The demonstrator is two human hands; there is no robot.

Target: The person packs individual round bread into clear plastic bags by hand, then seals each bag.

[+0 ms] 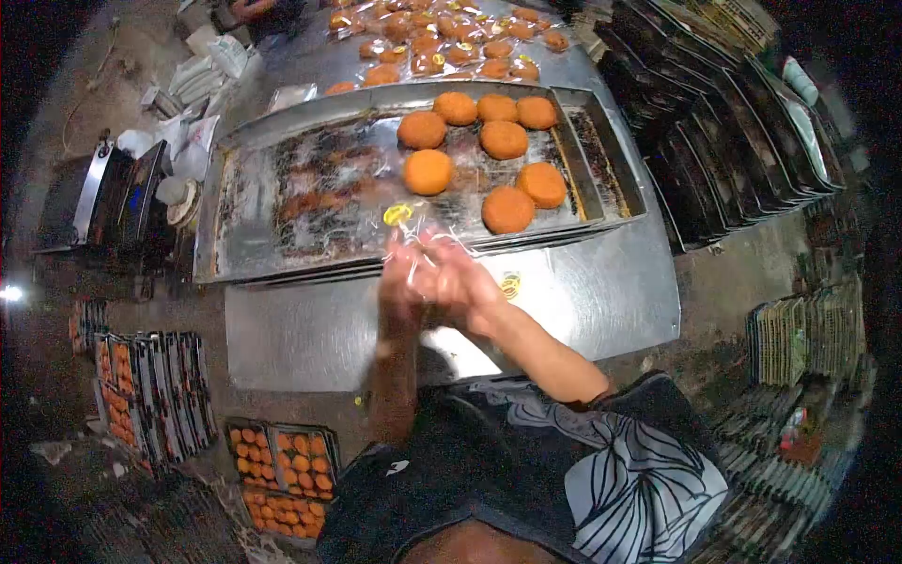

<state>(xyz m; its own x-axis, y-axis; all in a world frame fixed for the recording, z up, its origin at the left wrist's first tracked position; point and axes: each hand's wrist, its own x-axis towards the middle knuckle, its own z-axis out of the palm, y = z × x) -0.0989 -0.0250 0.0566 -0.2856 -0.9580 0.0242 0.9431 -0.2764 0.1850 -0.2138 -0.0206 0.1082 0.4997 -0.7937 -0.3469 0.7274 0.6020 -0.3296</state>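
My left hand [400, 277] and my right hand [458, 289] are close together over the near edge of a metal baking tray [254, 207]. Between them is a clear plastic bag [413, 230] with a yellow label; motion blurs the fingers, which look closed on its near end. Whether anything is inside the bag I cannot make out. Just beyond my hands, several round orange-brown buns [427, 172] rest on the right half of the greasy tray. A small stack of yellow labels [510, 284] lies on the metal table [601, 291], to the right of my right hand.
Bagged buns [460, 52] cover the table's far end. Stacked dark trays [733, 141] stand to the right, plastic crates [803, 338] below them. Trays full of buns [282, 470] sit on the floor at lower left. White bags [202, 80] are piled at upper left.
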